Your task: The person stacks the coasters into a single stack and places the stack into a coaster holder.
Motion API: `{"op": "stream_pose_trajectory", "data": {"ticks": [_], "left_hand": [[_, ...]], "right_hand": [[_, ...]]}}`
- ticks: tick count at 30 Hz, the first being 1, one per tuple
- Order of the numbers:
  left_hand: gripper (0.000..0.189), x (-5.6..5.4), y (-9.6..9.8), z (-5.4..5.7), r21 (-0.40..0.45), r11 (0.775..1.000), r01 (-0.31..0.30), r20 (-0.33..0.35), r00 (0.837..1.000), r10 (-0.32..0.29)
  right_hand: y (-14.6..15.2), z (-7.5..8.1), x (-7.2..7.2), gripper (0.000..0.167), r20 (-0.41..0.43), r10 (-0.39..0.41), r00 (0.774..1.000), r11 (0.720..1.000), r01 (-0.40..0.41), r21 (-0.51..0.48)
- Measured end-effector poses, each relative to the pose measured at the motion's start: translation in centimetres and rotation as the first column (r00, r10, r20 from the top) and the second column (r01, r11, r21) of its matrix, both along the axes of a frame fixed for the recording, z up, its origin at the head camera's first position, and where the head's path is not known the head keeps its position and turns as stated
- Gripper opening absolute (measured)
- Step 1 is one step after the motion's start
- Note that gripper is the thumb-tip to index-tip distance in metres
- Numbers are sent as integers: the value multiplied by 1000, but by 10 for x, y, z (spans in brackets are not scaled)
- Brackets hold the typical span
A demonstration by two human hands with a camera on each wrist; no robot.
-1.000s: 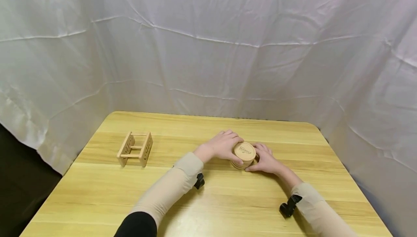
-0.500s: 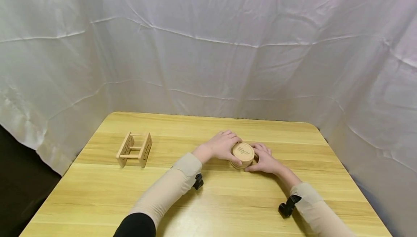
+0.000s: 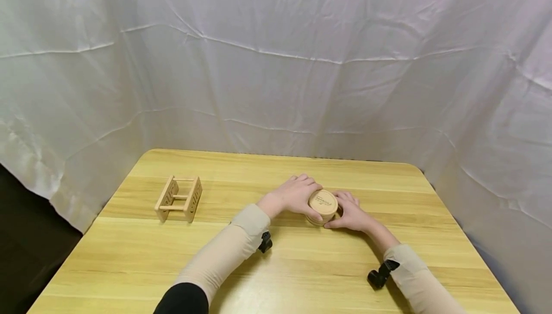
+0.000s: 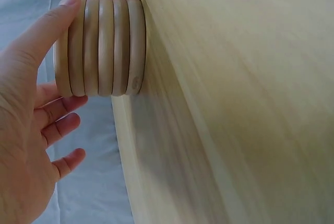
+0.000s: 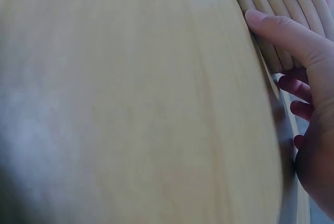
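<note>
A stack of round wooden coasters (image 3: 323, 202) stands right of the middle of the table, dark lettering on its top face. From the left, my left hand (image 3: 296, 196) holds the upper part of the stack between thumb and fingers. My right hand (image 3: 351, 215) grips it lower down from the right, thumb near the table. In the left wrist view the coasters (image 4: 106, 46) lie face to face with rounded edges, the left thumb at the top one. The right wrist view has the right thumb (image 5: 279, 31) across the lower coasters (image 5: 269, 51).
A wooden coaster rack (image 3: 178, 200) with cut-out letters in its sides and thin rods between them stands on the left of the table (image 3: 302, 275). Pale curtains (image 3: 276, 88) hang behind the table and at both sides.
</note>
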State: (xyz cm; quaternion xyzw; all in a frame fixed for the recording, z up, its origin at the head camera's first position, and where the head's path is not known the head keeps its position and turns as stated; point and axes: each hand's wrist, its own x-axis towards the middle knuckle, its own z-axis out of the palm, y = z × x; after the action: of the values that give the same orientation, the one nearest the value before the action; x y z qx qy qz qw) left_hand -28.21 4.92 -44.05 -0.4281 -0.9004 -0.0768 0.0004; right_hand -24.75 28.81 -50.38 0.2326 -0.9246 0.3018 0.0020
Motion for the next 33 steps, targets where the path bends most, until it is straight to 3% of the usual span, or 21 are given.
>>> {"op": "stream_pose_trajectory", "data": {"ticks": [33], "left_hand": [[92,1,1,0,9,1000,2,22,1000,-2]], "right_hand": [[-4,4,-2,83,-3,33,999,999,-33,-12]]}}
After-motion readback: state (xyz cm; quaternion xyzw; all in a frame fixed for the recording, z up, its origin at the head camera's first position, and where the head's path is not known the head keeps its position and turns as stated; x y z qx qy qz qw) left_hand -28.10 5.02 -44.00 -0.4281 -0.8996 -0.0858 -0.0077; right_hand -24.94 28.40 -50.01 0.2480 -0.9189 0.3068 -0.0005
